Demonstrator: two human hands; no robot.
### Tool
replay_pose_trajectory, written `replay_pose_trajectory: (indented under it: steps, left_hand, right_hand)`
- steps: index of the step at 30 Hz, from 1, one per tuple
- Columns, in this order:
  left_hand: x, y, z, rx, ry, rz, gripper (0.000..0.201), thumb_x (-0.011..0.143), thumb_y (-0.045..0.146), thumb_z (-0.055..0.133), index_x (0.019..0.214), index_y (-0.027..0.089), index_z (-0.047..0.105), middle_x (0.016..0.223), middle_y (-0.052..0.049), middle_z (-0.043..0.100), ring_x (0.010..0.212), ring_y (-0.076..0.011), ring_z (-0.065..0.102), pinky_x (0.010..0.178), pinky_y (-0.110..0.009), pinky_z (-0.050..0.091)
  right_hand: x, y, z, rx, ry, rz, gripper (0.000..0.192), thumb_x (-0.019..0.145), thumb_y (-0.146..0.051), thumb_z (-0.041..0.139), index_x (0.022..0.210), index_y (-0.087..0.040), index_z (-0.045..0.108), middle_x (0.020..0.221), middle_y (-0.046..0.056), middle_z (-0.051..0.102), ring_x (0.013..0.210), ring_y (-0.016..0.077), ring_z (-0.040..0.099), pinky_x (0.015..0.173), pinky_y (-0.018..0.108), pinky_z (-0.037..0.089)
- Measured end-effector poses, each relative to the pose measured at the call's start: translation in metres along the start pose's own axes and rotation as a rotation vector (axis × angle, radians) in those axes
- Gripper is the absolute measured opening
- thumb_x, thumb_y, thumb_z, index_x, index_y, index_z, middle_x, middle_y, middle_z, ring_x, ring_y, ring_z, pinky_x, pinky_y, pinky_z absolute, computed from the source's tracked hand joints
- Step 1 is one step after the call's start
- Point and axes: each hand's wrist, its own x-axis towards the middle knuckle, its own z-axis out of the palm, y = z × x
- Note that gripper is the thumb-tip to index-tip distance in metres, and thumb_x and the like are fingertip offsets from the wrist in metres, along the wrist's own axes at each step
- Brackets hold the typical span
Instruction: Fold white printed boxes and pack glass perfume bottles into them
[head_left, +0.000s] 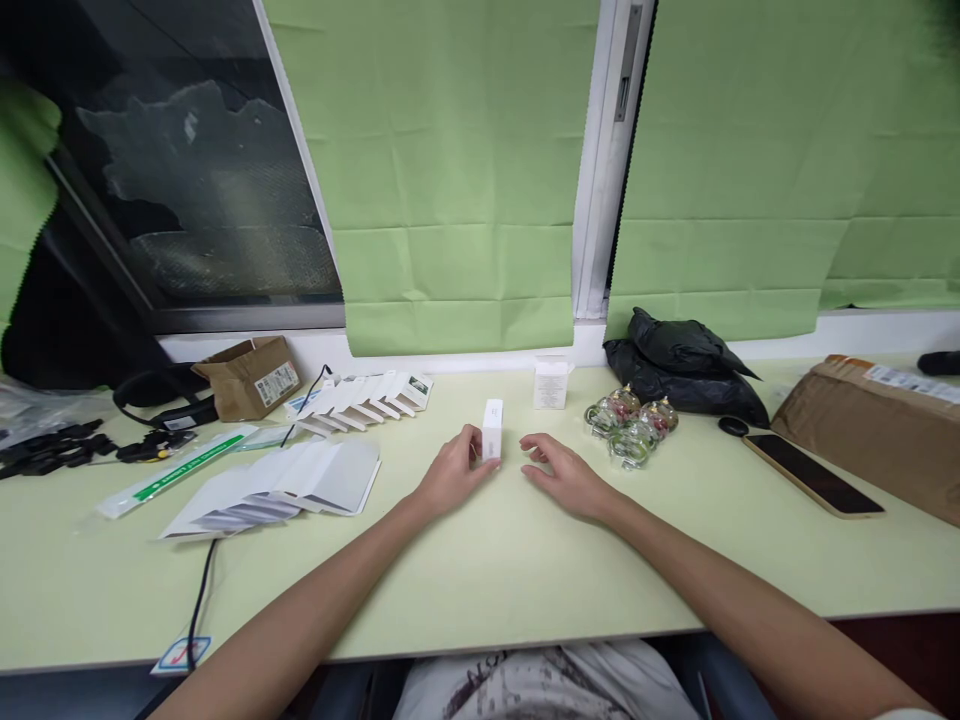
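Forearms are extended from six o'clock across the pale green tabletop (480,580) toward its middle. The left hand (450,475) is curled, its fingers (471,447) pressed on the left face of a small white rectangular cardboard box (493,429) standing upright, long axis vertical; whether the box is truly clamped cannot be told. The right hand (568,478) rests at three o'clock of the box, just beside it, fingers loosely apart and holding nothing. The left hand is therefore the nearer.

At nine o'clock, fanned flat white card sleeves (300,485) are seen; no print is legible. At two o'clock lies a cluster of clear glass ornaments (631,425), beyond it a crumpled black plastic bag (679,370). At twelve o'clock stands a second white printed carton (551,385), its text too small to be read. A black smartphone (814,475) lies face up at three o'clock.
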Motion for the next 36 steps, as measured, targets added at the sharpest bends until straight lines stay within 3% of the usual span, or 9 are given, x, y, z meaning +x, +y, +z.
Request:
replay_pose_trajectory:
  steps: [4, 7, 10, 12, 14, 18, 22, 28, 36]
  left_hand:
    - [-0.007, 0.015, 0.004, -0.1, -0.086, 0.151, 0.023, 0.098, 0.041, 0.059, 0.116, 0.026, 0.057, 0.11, -0.005, 0.068, 0.103, -0.0226, 0.063, 0.089, -0.035, 0.05]
    - [-0.004, 0.012, 0.004, -0.094, -0.089, 0.189, 0.018, 0.1, 0.037, 0.055, 0.112, 0.026, 0.062, 0.108, -0.005, 0.068, 0.104, -0.0228, 0.063, 0.092, -0.036, 0.049]
    - [0.004, -0.003, 0.003, -0.078, 0.031, 0.114, 0.014, 0.099, 0.038, 0.056, 0.102, 0.024, 0.06, 0.106, -0.005, 0.066, 0.099, -0.0219, 0.062, 0.085, -0.035, 0.049]
    - [0.01, -0.015, 0.004, -0.115, 0.135, 0.035, 0.022, 0.094, 0.04, 0.064, 0.104, 0.024, 0.054, 0.118, -0.007, 0.064, 0.103, -0.0224, 0.062, 0.082, -0.034, 0.049]
    - [0.015, -0.024, 0.006, -0.235, 0.109, -0.005, 0.028, 0.092, 0.042, 0.067, 0.099, 0.024, 0.048, 0.126, -0.008, 0.062, 0.104, -0.0215, 0.063, 0.082, -0.034, 0.05]
    - [0.018, -0.027, 0.009, -0.307, -0.015, -0.056, 0.035, 0.089, 0.045, 0.069, 0.089, 0.024, 0.04, 0.107, -0.002, 0.067, 0.089, -0.0184, 0.063, 0.076, -0.031, 0.048]
    - [0.015, -0.023, 0.007, -0.213, -0.008, -0.067, 0.041, 0.084, 0.047, 0.074, 0.085, 0.024, 0.04, 0.091, 0.0, 0.065, 0.079, -0.0176, 0.059, 0.067, -0.029, 0.042]
    - [0.014, -0.025, 0.004, -0.159, -0.04, -0.027, 0.04, 0.086, 0.047, 0.07, 0.081, 0.024, 0.038, 0.077, 0.004, 0.054, 0.068, -0.0146, 0.048, 0.06, -0.027, 0.037]
    - [0.028, -0.054, -0.003, 0.054, 0.174, -0.11, 0.029, 0.088, 0.042, 0.066, 0.083, 0.024, 0.044, 0.076, 0.003, 0.056, 0.067, -0.0163, 0.051, 0.063, -0.028, 0.035]
  right_hand:
    - [-0.001, -0.001, 0.0, 0.019, -0.011, 0.003, 0.046, 0.098, -0.039, 0.059, 0.142, -0.031, 0.047, 0.142, 0.006, 0.059, 0.121, 0.0245, 0.063, 0.103, 0.044, 0.051]
    - [0.0, 0.0, -0.001, 0.011, 0.001, 0.012, 0.047, 0.098, -0.039, 0.059, 0.143, -0.031, 0.047, 0.143, 0.006, 0.059, 0.122, 0.0246, 0.062, 0.103, 0.044, 0.051]
    - [0.0, 0.0, 0.0, -0.002, 0.004, 0.021, 0.045, 0.098, -0.037, 0.059, 0.141, -0.031, 0.048, 0.143, 0.006, 0.059, 0.121, 0.0243, 0.063, 0.102, 0.043, 0.051]
    - [0.0, 0.0, 0.0, 0.003, -0.001, 0.024, 0.045, 0.098, -0.037, 0.059, 0.142, -0.031, 0.047, 0.143, 0.006, 0.059, 0.119, 0.0239, 0.063, 0.101, 0.043, 0.052]
    - [0.001, 0.0, 0.0, 0.015, -0.006, 0.024, 0.046, 0.098, -0.037, 0.058, 0.142, -0.031, 0.047, 0.143, 0.006, 0.059, 0.118, 0.0237, 0.064, 0.1, 0.043, 0.052]
    - [0.001, 0.002, 0.001, 0.032, -0.012, 0.013, 0.046, 0.098, -0.035, 0.059, 0.143, -0.03, 0.047, 0.141, 0.007, 0.061, 0.116, 0.0235, 0.065, 0.1, 0.042, 0.052]
    - [0.003, 0.004, 0.001, 0.02, 0.005, 0.01, 0.048, 0.098, -0.033, 0.059, 0.144, -0.03, 0.047, 0.137, 0.006, 0.063, 0.111, 0.0223, 0.066, 0.098, 0.041, 0.053]
    - [0.004, 0.005, 0.0, -0.063, 0.02, -0.005, 0.034, 0.098, -0.032, 0.059, 0.132, -0.027, 0.057, 0.121, 0.005, 0.07, 0.109, 0.0227, 0.066, 0.098, 0.04, 0.051]
    - [0.002, 0.007, 0.0, -0.118, 0.013, 0.018, 0.03, 0.099, -0.034, 0.058, 0.127, -0.024, 0.061, 0.114, 0.007, 0.071, 0.109, 0.0234, 0.066, 0.098, 0.04, 0.05]
